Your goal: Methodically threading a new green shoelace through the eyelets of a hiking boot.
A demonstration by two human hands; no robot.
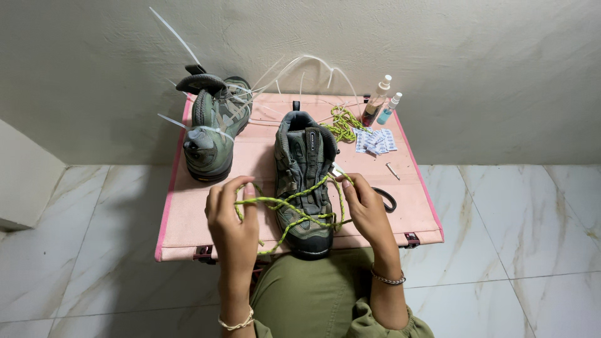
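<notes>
Looking down, we see our left hand [230, 216] raised over the pink table [188, 225], palm turned away, fingers curled together and pinched on the yellow-green lace [289, 209] near the thumb tip. Our right hand [366, 209] sits on the other side of the boot, wrist bent inward, thumb & index closed on the same lace just beside the eyelets. Both forearms come up from the bottom edge; each wrist wears 1 thin bracelet.

The lace is a speckled round cord, running loose in slack loops across the centre boot [305, 181] btw the 2 hands. That boot stands upright at the table's front, toe toward us, w/ grey-green suede-like panels, a padded collar & a black rubber toe cap. A 2nd boot [211, 128] of the same kind stands at the back left, wrapped w/ stiff white zip ties [188, 125] that stick out at angles.

Further back lies a bundled spare lace [341, 122], then 2 small spray bottles [382, 103] and flat blue-white sachets [375, 141]. Black scissors [388, 199] lie partly hidden behind our right hand. The floor is glossy veined marble tile [513, 238].
</notes>
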